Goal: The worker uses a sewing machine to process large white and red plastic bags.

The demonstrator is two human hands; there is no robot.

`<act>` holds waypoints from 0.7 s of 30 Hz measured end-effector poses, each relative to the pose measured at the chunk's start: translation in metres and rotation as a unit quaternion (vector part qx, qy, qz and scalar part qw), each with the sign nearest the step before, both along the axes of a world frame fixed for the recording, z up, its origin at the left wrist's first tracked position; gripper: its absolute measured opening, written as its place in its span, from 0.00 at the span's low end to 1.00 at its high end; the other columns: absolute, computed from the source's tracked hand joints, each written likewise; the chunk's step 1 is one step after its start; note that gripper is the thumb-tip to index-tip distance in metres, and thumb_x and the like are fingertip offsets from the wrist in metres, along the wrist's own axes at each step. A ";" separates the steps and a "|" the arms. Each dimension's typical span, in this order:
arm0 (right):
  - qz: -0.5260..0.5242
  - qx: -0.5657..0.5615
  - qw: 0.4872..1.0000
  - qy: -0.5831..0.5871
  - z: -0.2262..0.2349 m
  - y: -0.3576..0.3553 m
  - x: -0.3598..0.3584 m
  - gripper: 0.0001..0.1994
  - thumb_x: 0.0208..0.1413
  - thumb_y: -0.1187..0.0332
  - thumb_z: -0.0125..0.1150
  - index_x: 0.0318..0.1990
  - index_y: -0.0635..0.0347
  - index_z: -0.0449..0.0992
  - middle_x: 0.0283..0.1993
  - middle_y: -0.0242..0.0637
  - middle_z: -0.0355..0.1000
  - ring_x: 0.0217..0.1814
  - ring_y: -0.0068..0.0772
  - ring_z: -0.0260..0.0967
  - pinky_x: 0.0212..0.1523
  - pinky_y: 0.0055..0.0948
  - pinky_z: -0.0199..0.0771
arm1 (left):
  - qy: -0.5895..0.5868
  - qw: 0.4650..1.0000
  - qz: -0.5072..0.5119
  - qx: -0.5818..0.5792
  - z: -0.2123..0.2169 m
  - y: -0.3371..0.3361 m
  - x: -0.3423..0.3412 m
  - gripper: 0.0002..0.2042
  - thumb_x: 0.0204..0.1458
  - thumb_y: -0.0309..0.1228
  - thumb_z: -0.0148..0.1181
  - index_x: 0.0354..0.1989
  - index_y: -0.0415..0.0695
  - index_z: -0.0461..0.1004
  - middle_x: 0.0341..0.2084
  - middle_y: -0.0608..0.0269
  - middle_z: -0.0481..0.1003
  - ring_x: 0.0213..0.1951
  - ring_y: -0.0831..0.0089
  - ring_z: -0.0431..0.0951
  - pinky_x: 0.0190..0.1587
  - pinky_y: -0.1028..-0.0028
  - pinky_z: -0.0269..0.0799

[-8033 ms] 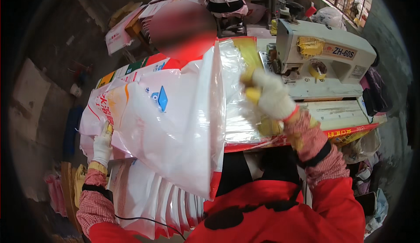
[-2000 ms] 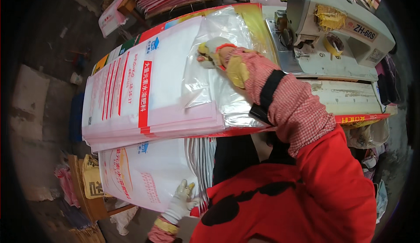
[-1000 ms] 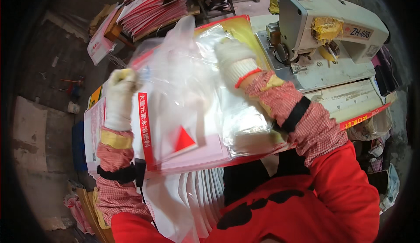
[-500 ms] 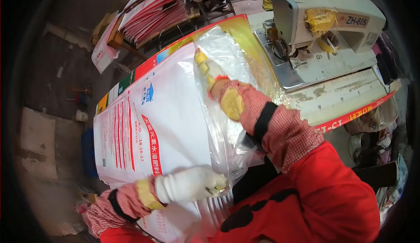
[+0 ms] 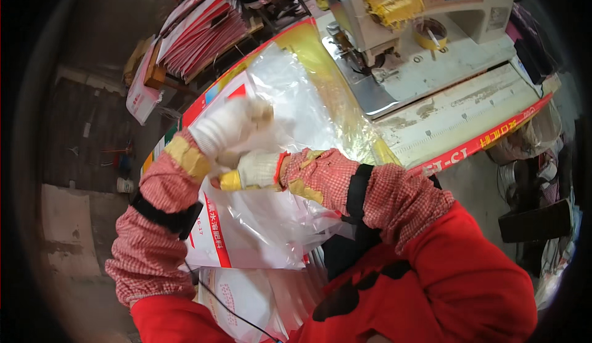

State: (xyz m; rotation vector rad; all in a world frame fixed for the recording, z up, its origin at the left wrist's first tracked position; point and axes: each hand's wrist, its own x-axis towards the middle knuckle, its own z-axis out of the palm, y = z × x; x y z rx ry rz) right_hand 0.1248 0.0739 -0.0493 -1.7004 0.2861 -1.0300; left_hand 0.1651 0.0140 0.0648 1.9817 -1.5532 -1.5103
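Note:
My left hand (image 5: pixel 234 127), in a white glove, is over the upper left part of a white printed bag (image 5: pixel 209 244) with red stripes. Motion blurs its fingers. Close below it, my right hand (image 5: pixel 253 171), gloved with yellow-covered fingertips, points left with its fingers closed together; what they hold is hidden. A clear plastic bag (image 5: pixel 283 87) lies crumpled on the printed bag, spreading out from under both hands. Beneath them is a yellow and red printed sheet (image 5: pixel 308 41). More white bags (image 5: pixel 240 290) lie under the near edge.
A white sewing machine (image 5: pixel 345 4) stands at the far right, with a roll of yellow tape (image 5: pixel 430 34) on its bed. A stack of folded red-and-white bags (image 5: pixel 203 34) sits on a wooden stand at the far left. A black cable (image 5: pixel 228 306) hangs near my left arm.
My left hand has moved up and away from the near edge. My right hand has come down and left beside it. The printed bag and clear plastic have shifted and creased between them.

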 end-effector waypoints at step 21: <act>0.096 -0.317 0.887 0.320 -0.002 0.158 -0.105 0.09 0.46 0.66 0.57 0.32 0.58 0.80 0.32 0.41 0.76 0.35 0.40 0.75 0.35 0.40 0.75 | -0.759 0.463 -0.205 -0.410 0.133 -0.063 -0.081 0.12 0.50 0.29 0.52 0.41 0.42 0.75 0.40 0.51 0.76 0.42 0.55 0.77 0.41 0.63 0.74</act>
